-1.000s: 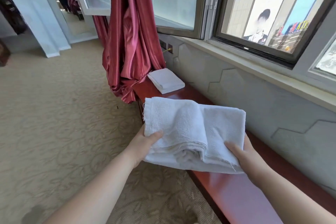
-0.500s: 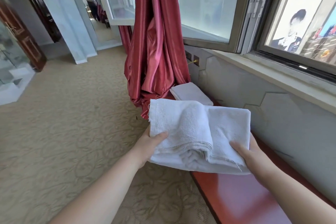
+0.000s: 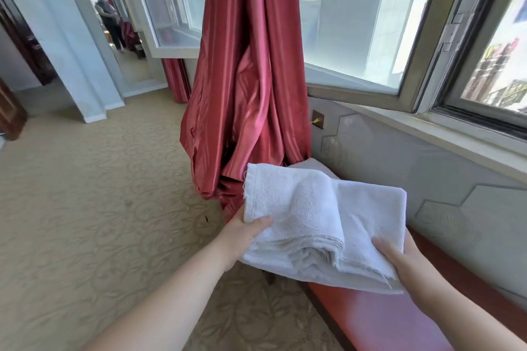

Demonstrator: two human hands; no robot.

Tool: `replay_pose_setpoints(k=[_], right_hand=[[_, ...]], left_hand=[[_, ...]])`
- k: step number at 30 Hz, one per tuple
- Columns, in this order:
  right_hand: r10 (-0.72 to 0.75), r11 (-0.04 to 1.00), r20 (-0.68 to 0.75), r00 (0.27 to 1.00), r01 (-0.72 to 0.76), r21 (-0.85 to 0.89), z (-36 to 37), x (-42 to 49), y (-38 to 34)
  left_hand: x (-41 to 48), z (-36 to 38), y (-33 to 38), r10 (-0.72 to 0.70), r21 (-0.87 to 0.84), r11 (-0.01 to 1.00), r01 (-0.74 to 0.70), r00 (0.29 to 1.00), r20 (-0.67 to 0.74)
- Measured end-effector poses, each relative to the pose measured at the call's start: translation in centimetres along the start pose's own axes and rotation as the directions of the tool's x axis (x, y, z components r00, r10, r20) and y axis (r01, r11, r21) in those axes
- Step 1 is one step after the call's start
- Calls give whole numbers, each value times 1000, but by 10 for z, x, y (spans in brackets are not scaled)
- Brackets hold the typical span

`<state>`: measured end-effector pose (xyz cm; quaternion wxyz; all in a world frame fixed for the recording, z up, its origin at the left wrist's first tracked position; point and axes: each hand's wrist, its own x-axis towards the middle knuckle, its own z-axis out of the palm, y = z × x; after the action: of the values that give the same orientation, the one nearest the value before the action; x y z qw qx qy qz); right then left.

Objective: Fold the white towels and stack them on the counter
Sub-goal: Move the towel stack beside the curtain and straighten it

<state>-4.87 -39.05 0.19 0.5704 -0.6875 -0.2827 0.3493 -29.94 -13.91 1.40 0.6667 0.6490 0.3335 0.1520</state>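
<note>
A folded white towel (image 3: pixel 322 219) lies across both my hands, held flat in the air above the left end of the red-brown counter (image 3: pixel 379 319). My left hand (image 3: pixel 242 232) grips its near left edge with the thumb on top. My right hand (image 3: pixel 399 258) grips the near right corner, thumb also on top. Behind it, a stack of folded white towels (image 3: pixel 312 165) rests on the counter; only its far edge shows above the held towel.
A bunched red curtain (image 3: pixel 251 100) hangs just beyond the stack, reaching down to the counter's end. An open window sash (image 3: pixel 350 25) juts in above the grey wall panel (image 3: pixel 427 174). Patterned beige carpet (image 3: pixel 94 208) spreads to the left. A person stands far off in the doorway (image 3: pixel 107 17).
I have carried the towel forward toward the stack by the curtain. The stack, plainly visible earlier, is now mostly covered by the held towel. My grip is unchanged.
</note>
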Motion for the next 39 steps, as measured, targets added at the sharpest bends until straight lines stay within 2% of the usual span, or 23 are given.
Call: replay_pose_setpoints(k=[5, 9, 14, 24, 32, 39], right_hand=[[6, 999, -90, 996, -2, 44, 52, 36, -16], [25, 995, -184, 983, -7, 98, 77, 51, -15], [60, 987, -299, 952, -13, 157, 88, 65, -5], [92, 979, -410, 908, -8, 202, 72, 146, 10], [96, 981, -459, 883, -5, 194, 60, 201, -7], [216, 936, -533, 818, -18, 351, 73, 256, 1]], left_hand=[[64, -68, 24, 19, 38, 999, -24, 991, 130], [111, -91, 33, 2, 67, 998, -17, 977, 213], [159, -91, 39, 0, 62, 998, -22, 942, 337], [282, -73, 51, -18, 49, 999, -3, 909, 416], [374, -64, 67, -42, -5, 999, 51, 872, 487], [469, -60, 72, -66, 17, 998, 68, 820, 568]])
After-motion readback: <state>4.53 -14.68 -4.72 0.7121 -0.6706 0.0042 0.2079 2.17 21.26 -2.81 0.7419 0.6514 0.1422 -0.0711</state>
